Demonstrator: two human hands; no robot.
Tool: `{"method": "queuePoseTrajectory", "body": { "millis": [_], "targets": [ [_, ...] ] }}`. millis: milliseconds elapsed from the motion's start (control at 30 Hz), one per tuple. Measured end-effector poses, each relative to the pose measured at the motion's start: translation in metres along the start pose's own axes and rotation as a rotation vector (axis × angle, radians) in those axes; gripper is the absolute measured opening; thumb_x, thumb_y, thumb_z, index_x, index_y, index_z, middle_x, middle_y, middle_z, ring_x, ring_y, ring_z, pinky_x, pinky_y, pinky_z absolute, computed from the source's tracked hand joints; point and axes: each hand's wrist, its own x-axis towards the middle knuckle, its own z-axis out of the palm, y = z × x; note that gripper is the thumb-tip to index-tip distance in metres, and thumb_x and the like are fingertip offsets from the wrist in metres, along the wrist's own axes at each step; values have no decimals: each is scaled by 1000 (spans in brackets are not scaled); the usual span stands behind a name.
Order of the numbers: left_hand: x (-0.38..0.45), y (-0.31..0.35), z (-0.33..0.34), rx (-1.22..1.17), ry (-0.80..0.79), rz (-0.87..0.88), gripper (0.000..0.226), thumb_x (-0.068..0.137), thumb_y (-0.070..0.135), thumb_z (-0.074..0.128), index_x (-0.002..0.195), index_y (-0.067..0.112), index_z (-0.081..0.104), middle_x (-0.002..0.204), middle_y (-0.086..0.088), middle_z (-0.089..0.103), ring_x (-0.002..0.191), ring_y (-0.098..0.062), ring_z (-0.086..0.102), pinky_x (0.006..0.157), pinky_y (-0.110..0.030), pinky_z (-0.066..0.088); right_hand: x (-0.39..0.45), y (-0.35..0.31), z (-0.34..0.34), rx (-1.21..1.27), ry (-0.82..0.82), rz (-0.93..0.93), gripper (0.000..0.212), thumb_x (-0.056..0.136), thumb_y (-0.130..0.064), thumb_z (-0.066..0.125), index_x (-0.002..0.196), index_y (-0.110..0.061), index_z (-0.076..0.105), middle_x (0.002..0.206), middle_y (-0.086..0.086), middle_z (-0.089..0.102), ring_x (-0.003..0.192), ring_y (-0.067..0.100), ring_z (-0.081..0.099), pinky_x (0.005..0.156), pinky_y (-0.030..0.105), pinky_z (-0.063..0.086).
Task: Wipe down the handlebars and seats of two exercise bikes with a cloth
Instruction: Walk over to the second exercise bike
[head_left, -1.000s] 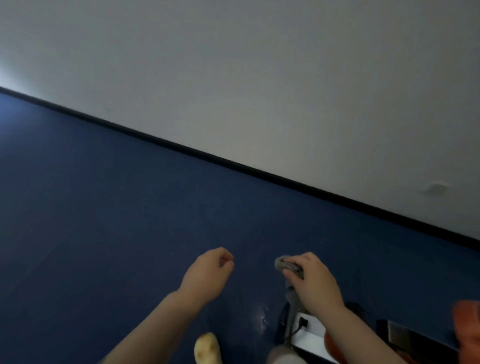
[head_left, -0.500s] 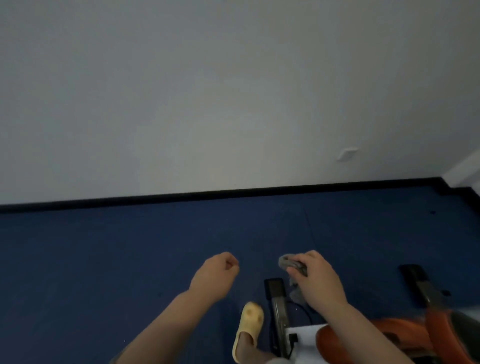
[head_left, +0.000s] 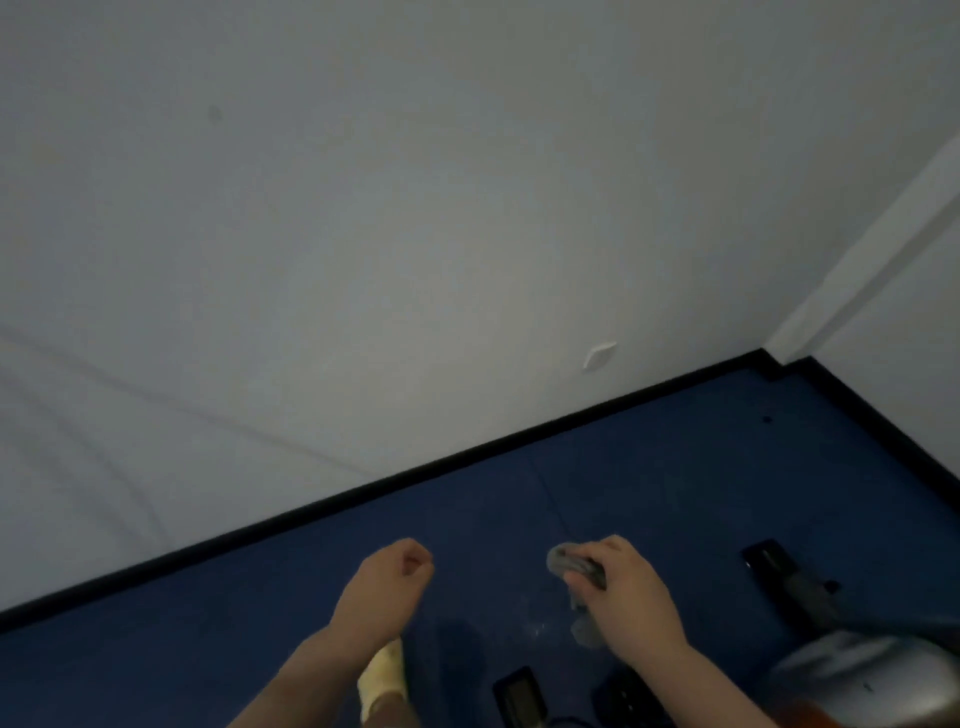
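Note:
My right hand (head_left: 626, 597) grips a small grey cloth (head_left: 566, 561), which bunches out past my fingers and hangs a little below my palm. My left hand (head_left: 387, 590) is held out beside it over the blue floor, fingers curled into a loose fist with nothing in it. Only low parts of an exercise bike show at the bottom right: a silver and orange housing (head_left: 862, 680) and a black base foot (head_left: 769, 564). No handlebar or seat is in view.
A white wall fills the upper frame and meets the blue floor (head_left: 675, 467) at a black skirting strip (head_left: 467, 452). A room corner lies at the right. My foot in a yellow slipper (head_left: 382, 675) is below my left wrist, with another black foot bar (head_left: 519, 693) beside it.
The view has swung right and tilted, so the skirting now slopes up toward a corner. Both hands keep the same pose and the right one still grips the cloth. The bike housing has shifted to the bottom right.

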Motion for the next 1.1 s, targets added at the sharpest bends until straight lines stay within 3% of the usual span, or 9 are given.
{"method": "queuePoseTrajectory", "body": {
  "millis": [167, 300, 433, 500, 733, 1100],
  "targets": [
    [98, 40, -27, 59, -133, 131, 8, 92, 30, 52, 95, 33, 59, 102, 10, 63, 93, -5, 59, 79, -23, 45, 62, -11, -12, 73, 117, 144, 19, 89, -34, 61, 108, -33, 64, 98, -16, 50, 84, 0, 54, 74, 18, 46],
    [165, 91, -47, 127, -214, 258, 14, 89, 29, 55, 81, 41, 56, 94, 11, 66, 86, -5, 62, 81, -27, 50, 96, -25, -26, 131, 255, 255, 17, 87, -34, 64, 104, -38, 64, 95, -19, 50, 87, 0, 56, 70, 16, 42],
    [221, 138, -42, 238, -325, 383, 11, 89, 24, 55, 93, 26, 64, 97, 5, 68, 89, -13, 63, 84, -29, 50, 115, -31, -40, 165, 365, 372, 18, 87, -35, 63, 105, -39, 64, 93, -20, 50, 83, -2, 53, 65, 16, 40],
    [233, 156, -28, 259, -383, 406, 12, 88, 22, 56, 94, 23, 66, 98, 3, 69, 90, -14, 63, 84, -29, 50, 110, -25, -45, 175, 402, 450, 19, 87, -36, 63, 106, -38, 64, 92, -18, 49, 81, -1, 53, 64, 17, 40],
    [247, 233, 44, 353, -652, 564, 15, 89, 26, 54, 82, 38, 57, 95, 15, 64, 91, -3, 60, 84, -27, 50, 97, 30, -79, 244, 547, 728, 19, 89, -38, 61, 108, -34, 64, 91, -18, 47, 77, -2, 49, 63, 16, 37],
    [259, 389, 176, 477, -794, 753, 9, 91, 33, 51, 89, 38, 58, 99, 17, 62, 92, 1, 57, 85, -28, 51, 111, 148, -173, 301, 702, 839, 25, 88, -36, 62, 113, -32, 63, 99, -16, 48, 90, 5, 54, 82, 25, 48]
  ]
}}
